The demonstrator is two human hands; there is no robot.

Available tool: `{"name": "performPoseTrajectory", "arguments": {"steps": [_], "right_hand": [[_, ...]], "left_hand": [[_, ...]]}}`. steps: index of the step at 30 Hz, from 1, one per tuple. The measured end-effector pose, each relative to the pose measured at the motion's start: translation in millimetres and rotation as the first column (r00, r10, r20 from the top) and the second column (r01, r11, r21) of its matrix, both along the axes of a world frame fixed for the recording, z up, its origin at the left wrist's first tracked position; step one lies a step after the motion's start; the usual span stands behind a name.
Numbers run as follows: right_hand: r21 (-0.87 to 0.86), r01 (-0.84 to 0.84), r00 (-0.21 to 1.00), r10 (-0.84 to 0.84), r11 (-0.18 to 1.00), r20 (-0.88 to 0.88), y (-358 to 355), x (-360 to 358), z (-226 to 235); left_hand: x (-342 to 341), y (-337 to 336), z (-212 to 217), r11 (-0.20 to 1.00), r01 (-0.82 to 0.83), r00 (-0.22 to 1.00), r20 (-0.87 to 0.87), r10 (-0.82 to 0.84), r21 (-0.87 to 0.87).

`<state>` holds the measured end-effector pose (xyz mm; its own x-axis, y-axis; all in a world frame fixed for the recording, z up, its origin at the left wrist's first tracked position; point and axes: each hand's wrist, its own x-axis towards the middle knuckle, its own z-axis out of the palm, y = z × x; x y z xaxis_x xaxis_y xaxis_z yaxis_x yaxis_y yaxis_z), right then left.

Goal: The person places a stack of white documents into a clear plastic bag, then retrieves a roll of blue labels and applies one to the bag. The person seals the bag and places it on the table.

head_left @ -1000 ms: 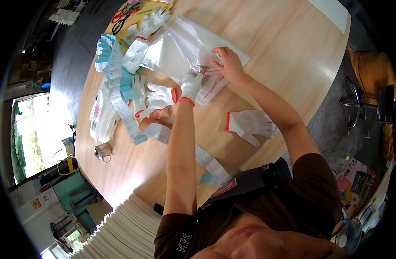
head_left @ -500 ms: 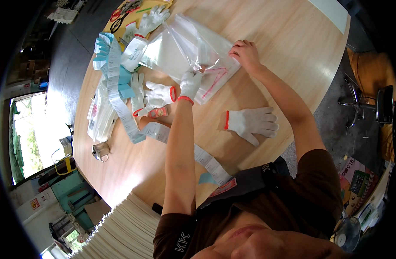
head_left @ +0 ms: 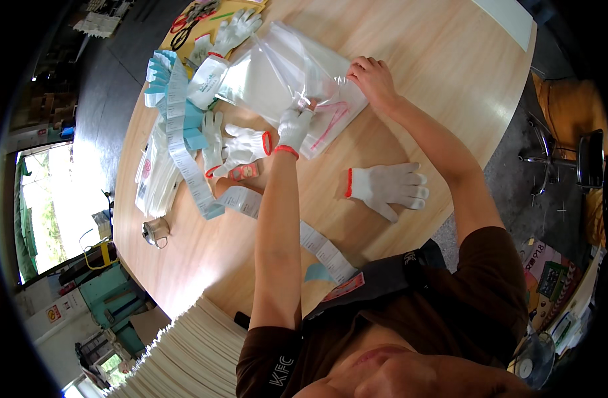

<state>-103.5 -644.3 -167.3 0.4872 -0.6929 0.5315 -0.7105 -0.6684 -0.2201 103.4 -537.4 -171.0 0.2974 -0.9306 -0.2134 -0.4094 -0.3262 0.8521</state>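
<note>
My left hand [head_left: 293, 130] wears a white knitted glove with a red cuff, and a bare fingertip shows at its end. It is closed on the near part of a clear plastic bag [head_left: 251, 76], which lies in a flat stack with pink lines along one edge. My right hand [head_left: 372, 81] is bare, its fingers curled onto the bag's right edge. A single white glove [head_left: 387, 190] lies flat to the right of my left forearm. More white gloves [head_left: 246, 147] rest just left of my left hand, beside a small red packet [head_left: 243, 172].
A long printed label strip [head_left: 176, 113] with blue backing runs along the left and under my left forearm. Packed white bags [head_left: 154, 176] lie beside it. A metal cup [head_left: 156, 233] stands near the left table edge. Scissors [head_left: 180, 38] and another glove [head_left: 237, 30] sit at the far left.
My right hand has shifted slightly left along the bag's edge. My left hand has barely moved and keeps its grip on the bag.
</note>
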Motion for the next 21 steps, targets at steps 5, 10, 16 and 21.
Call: {"name": "performPoseTrajectory", "arguments": {"steps": [5,10,16,21], "right_hand": [[0.285,-0.053,0.995,0.026,0.957,0.1,9,17,29],[0.543,-0.156,0.958,-0.008,0.825,0.287,-5,17,41],[0.665,-0.283,0.882,-0.084,0.691,0.463,-20,4,37],[0.834,-0.372,0.818,-0.282,0.408,0.502,-24,-8,39]], "left_hand": [[-5,0,18,0.994,0.017,0.996,0.088,-0.027,0.109],[-1,-1,17,0.986,0.011,0.996,0.088,-0.026,0.167],[2,-2,7,0.99,0.029,0.995,0.088,-0.042,0.14],[0,-1,12,0.989,0.01,0.997,0.07,-0.02,0.151]]}}
